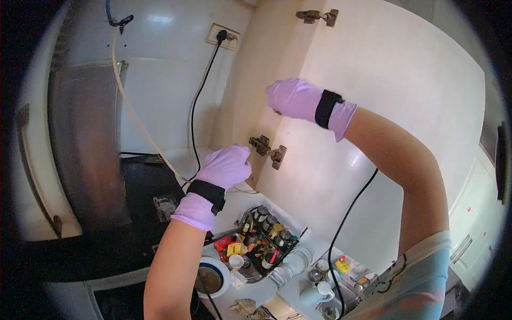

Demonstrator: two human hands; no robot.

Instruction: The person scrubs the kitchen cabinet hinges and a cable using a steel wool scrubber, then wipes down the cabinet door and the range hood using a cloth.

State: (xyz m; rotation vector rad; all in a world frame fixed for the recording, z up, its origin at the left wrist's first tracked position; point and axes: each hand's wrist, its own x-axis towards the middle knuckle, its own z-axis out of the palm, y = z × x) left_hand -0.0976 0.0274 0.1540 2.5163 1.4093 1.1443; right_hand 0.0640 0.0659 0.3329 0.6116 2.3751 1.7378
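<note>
Both of my hands wear lilac gloves with black wrist straps. My left hand (226, 166) is curled closed beside the lower cabinet hinge (268, 151); whatever its fingers may hold is hidden. Higher up and to the right, my right hand (293, 100) is closed in front of the cabinet's side panel (282, 48), near the edge of the white open door (394, 80). A small dark bit shows under its fingers, too small to name. The upper hinge (318, 17) joins door and panel above my right hand.
A black tray (255, 276) crowded with jars and bottles stands on the counter below. Beside it are a round pan with a white rim (225, 272) and a white jug (317, 293). A black cable (198, 101) hangs from the wall socket (230, 41); another cable (341, 224) crosses the door.
</note>
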